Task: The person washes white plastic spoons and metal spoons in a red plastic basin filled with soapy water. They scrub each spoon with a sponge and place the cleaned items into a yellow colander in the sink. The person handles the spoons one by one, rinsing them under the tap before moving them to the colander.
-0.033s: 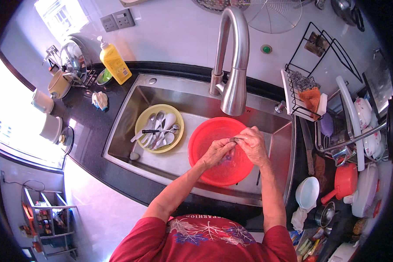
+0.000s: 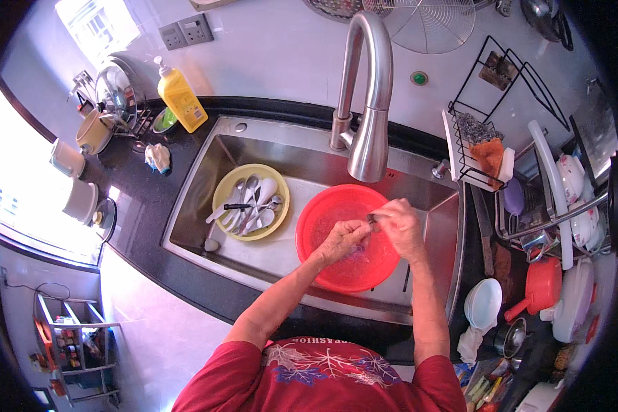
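Both hands work over a red plastic basin (image 2: 316,261) that stands in the right part of the steel sink (image 2: 192,254). My left hand (image 2: 343,242) is closed in a pinch, with the fingertips toward the right. My right hand (image 2: 399,230) is also closed, its fingers slightly blurred. Between the fingertips shows a small dark thing (image 2: 373,219), too small to name; both hands seem to grip it. Beside the basin, on the left, a yellow bowl (image 2: 281,180) holds several spoons and other utensils (image 2: 250,206).
Over the basin hangs the steel faucet (image 2: 369,144). A yellow pump bottle (image 2: 182,99) and a crumpled white cloth (image 2: 157,158) are on the left counter. On the right are a knife (image 2: 486,240), stacked white bowls (image 2: 483,302), a red ladle-like pot (image 2: 542,283) and a dish rack (image 2: 553,220).
The fingers of my right hand have shifted slightly, and the small dark thing between the hands shows at a different angle. My left hand has barely moved.
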A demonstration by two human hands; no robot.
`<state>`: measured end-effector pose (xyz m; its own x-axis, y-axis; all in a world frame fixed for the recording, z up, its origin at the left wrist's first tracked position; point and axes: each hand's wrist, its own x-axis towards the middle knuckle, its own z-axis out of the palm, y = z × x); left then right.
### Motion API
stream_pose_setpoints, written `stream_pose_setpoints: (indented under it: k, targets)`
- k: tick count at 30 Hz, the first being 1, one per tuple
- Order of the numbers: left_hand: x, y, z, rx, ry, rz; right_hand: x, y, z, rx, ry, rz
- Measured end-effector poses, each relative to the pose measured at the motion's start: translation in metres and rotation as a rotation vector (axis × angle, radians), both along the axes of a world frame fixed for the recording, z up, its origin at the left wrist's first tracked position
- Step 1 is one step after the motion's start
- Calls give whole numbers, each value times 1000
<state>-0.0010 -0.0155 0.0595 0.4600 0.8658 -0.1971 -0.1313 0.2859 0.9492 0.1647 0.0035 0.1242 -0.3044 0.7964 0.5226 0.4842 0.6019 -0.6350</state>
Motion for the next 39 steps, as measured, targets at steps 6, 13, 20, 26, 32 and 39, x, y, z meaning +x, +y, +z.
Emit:
stream_pose_setpoints:
  k: [6, 13, 20, 26, 32, 39]
  targets:
    - [-6, -12, -21, 109, 188, -114, 24, -2, 25, -45, -24, -56]
    - [-17, -20, -33, 642, 1129, 68, 38, -7, 0, -59, -95, -364]
    - [-28, 0, -31, 397, 537, 43, 3, 6, -64, -760, 624, -225]
    - [-132, 30, -101, 358, 1060, 480, 11, -2, -159, -784, 244, -223]
    - [-220, 30, -93, 165, 1411, 658, 6, -14, -194, -702, -262, -219]
    - [-212, 36, -95, 105, 1755, 765, -27, -9, -202, -636, -461, -182]
